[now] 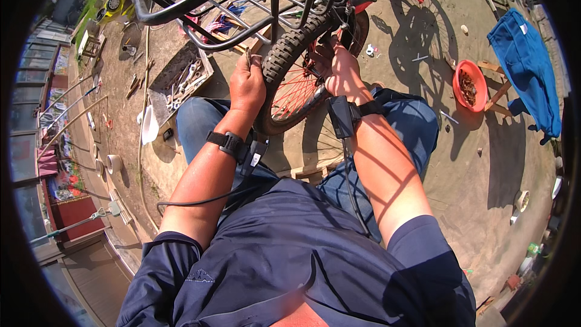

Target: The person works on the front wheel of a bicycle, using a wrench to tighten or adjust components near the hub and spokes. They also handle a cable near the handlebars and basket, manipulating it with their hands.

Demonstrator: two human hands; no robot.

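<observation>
A bicycle's front wheel stands between my knees, its knobbly black tyre [292, 45] rising toward the front basket [212, 9] and its red spokes [295, 92] showing below. Against the tyre's left side is my left hand [247, 82], closed with the thumb up; what its fingers hold is hidden. My right hand [341, 68] reaches to the wheel's right side, close to the fork and spokes. Its fingers curl inward there, and I cannot make out what they grip. Straps with small dark devices and cables sit on both my wrists.
Left of the wheel lies a tray [207, 68] of tools, with a white scoop-like piece [149, 125] beside it. To the right stand a red bowl [481, 103] with small brown pieces and a wooden stool [500, 95] with a blue cloth [526, 66]. A long hose [143, 145] runs along the ground.
</observation>
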